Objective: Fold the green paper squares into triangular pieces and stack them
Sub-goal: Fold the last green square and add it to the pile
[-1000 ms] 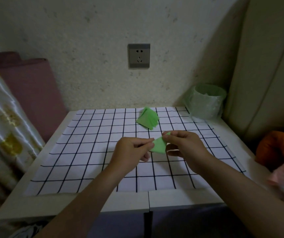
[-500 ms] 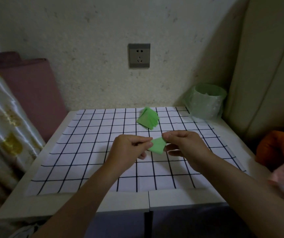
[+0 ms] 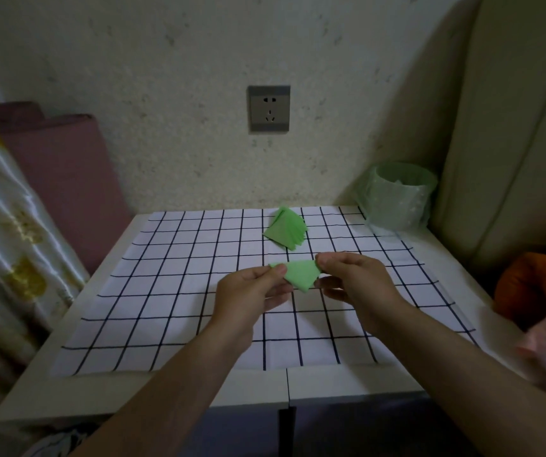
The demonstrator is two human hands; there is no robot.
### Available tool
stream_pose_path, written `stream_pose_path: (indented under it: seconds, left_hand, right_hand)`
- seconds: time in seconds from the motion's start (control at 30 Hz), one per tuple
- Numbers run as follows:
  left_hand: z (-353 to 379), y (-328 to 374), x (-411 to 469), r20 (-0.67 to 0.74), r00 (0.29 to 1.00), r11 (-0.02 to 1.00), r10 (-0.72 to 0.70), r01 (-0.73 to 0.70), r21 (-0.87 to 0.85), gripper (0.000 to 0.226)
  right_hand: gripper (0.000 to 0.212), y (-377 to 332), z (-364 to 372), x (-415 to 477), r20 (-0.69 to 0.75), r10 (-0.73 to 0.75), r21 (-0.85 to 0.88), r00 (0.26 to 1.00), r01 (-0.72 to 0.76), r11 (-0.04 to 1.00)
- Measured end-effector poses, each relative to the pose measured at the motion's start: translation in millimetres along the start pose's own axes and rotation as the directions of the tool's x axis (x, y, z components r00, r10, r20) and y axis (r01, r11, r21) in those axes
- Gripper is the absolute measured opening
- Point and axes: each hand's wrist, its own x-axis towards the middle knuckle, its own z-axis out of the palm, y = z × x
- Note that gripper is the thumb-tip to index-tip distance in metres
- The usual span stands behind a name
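A small green paper piece (image 3: 300,274), folded into a triangle shape, is held in the air above the checked cloth. My left hand (image 3: 251,294) pinches its left corner between thumb and fingers. My right hand (image 3: 354,282) pinches its right corner. Farther back on the cloth lies a stack of green paper pieces (image 3: 286,231), fanned a little, with no hand touching it.
A white cloth with a dark grid (image 3: 153,298) covers the small white table (image 3: 50,390). A green-lined bin (image 3: 398,196) stands at the back right corner. A wall socket (image 3: 269,108) is behind. Curtain and pink cushion (image 3: 67,169) lie left, orange and pink fabric (image 3: 535,291) right.
Both hands have turned the green piece; its top edge now runs level between them and its left corner pokes out past my left fingertips. The hands stayed in about the same place.
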Motion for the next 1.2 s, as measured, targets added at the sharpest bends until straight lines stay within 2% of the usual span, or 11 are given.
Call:
stream_pose_path:
  seconds: [0.13,0.2,0.27,0.33,0.5,0.67,0.77,0.87,1.0,1.2]
  left_hand:
    - [-1.3,0.5,3.2,-0.034,0.996,0.987,0.080,-0.075,0.143,0.012]
    - [-2.5,1.7,4.2,-0.012,0.991,0.957,0.130,-0.122,0.265,0.010]
    - [-2.4,2.8,3.8,0.043,0.989,0.922,0.142,-0.148,0.357,0.008]
    - [-1.7,2.7,3.5,0.074,0.988,0.910,0.136,-0.154,0.384,0.008]
    - [-1.2,5.4,2.0,0.081,0.988,0.924,0.135,-0.155,0.349,0.008]
    - [8.7,-1.3,-6.7,0.052,0.998,0.994,0.037,-0.042,0.104,0.010]
    - [11.0,-5.5,-8.7,0.052,0.999,0.998,-0.013,0.010,0.058,0.013]
    - [7.4,-1.7,-6.3,0.054,0.998,0.995,-0.034,0.029,0.100,0.011]
    - [1.6,4.2,-2.7,0.128,0.987,0.971,-0.099,0.067,0.232,0.016]
    - [-0.9,8.4,-6.5,0.237,0.964,0.917,-0.123,0.019,0.399,0.012]
  right_hand:
    - [0.007,-2.0,-3.1,4.6,0.010,-0.133,-0.281,0.991,0.130,0.951]
    - [0.008,-2.2,-6.2,6.6,0.082,-0.241,-0.470,0.967,0.250,0.847]
    - [0.005,-3.3,-7.4,5.8,0.209,-0.264,-0.578,0.941,0.337,0.743]
    - [0.005,-4.7,-7.2,4.3,0.284,-0.226,-0.577,0.932,0.354,0.736]
    - [0.002,-10.4,-9.4,3.9,0.296,-0.143,-0.468,0.944,0.274,0.840]
    - [0.006,-5.8,-4.8,4.0,0.228,-0.083,-0.341,0.970,0.159,0.926]
    - [0.006,-0.7,-1.7,3.6,0.181,-0.016,-0.226,0.983,0.057,0.972]
    - [0.007,-0.6,-1.8,4.3,0.194,0.020,-0.264,0.981,0.033,0.964]
    - [0.006,-6.7,-2.2,4.6,0.253,-0.004,-0.379,0.967,0.103,0.920]
    - [0.022,-6.5,2.4,4.3,0.309,-0.058,-0.466,0.949,0.205,0.861]
